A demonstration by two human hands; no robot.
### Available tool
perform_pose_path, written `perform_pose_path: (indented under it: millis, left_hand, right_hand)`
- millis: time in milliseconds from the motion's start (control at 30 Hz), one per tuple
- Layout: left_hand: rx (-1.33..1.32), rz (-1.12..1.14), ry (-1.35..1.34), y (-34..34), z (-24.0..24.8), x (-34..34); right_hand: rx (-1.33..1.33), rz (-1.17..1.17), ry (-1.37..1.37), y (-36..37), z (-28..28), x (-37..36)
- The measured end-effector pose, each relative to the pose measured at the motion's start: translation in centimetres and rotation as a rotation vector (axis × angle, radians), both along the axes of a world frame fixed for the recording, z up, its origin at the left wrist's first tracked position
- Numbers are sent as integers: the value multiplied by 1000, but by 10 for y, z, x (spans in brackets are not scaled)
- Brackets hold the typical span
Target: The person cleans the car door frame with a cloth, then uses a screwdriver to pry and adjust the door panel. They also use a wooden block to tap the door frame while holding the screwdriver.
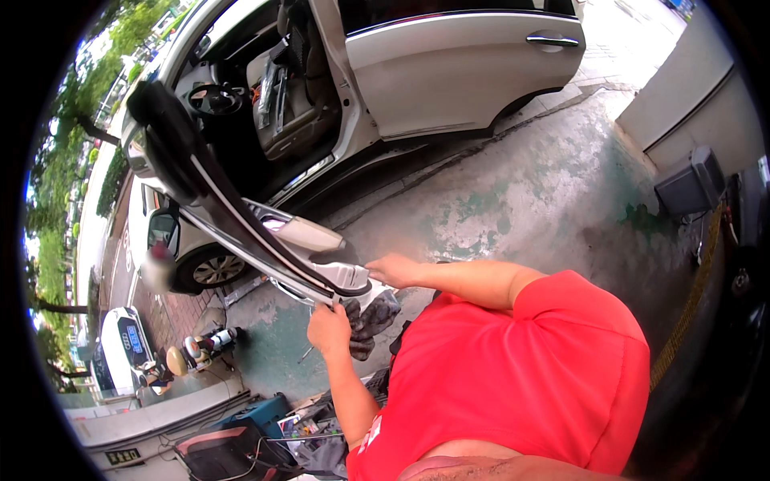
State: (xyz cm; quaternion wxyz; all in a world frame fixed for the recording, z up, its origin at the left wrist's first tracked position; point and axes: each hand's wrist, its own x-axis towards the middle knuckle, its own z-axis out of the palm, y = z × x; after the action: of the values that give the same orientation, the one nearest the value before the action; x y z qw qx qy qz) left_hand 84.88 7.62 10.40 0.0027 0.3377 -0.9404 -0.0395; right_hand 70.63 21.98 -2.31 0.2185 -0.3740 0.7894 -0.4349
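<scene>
The front door [241, 204] of a light-coloured car [457, 72] stands wide open, its rear end pointing at me. My left hand [329, 327] is closed on the outer side of that rear edge, fingers curled at the trim. On the inner side of the same edge, my right hand [393, 271] has its fingers bent against the door end panel [349, 276]; what they pinch, if anything, is too small to tell. A dark grey crumpled cloth [375, 317] hangs just below the door end, between my two arms. The inner door panel [301, 234] is beige.
Through the door opening show a steering wheel [215, 99] and a seat [281, 92] with plastic-wrapped parts. A blue case [265, 413] and cluttered tools [313, 437] lie at lower left. Beyond are a scooter [200, 349] and a parked white car [128, 345]. At right stands a grey bin [691, 183].
</scene>
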Motion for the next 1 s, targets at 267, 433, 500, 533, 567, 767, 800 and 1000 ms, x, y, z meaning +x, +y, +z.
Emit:
perform_pose_path:
  millis: [267,433,500,533,567,767,800,1000]
  left_hand:
    - [-50,244,-96,-30,-2,106]
    - [-46,532,-162,-65,-14,178]
    - [-12,619,-53,-48,7,167]
    - [-13,623,-14,-60,-11,191]
    - [7,653,-75,-70,-33,226]
    - [608,769,-65,-28,-117,168]
    - [669,791,-17,-23,-117,131]
    - [1033,574,344,-52,-131,-66]
  right_hand:
    - [191,-48,-115,64,-78,-25]
    - [307,-7,-118,101,-108,-60]
    - [362,12,-153,114,-113,-80]
    - [340,-15,-136,117,-118,-92]
    - [347,-7,-141,116,-116,-101]
    - [399,-35,-129,113,-127,-177]
    - [400,-30,-136,110,-127,-189]
    - [342,-20,-198,84,-109,-240]
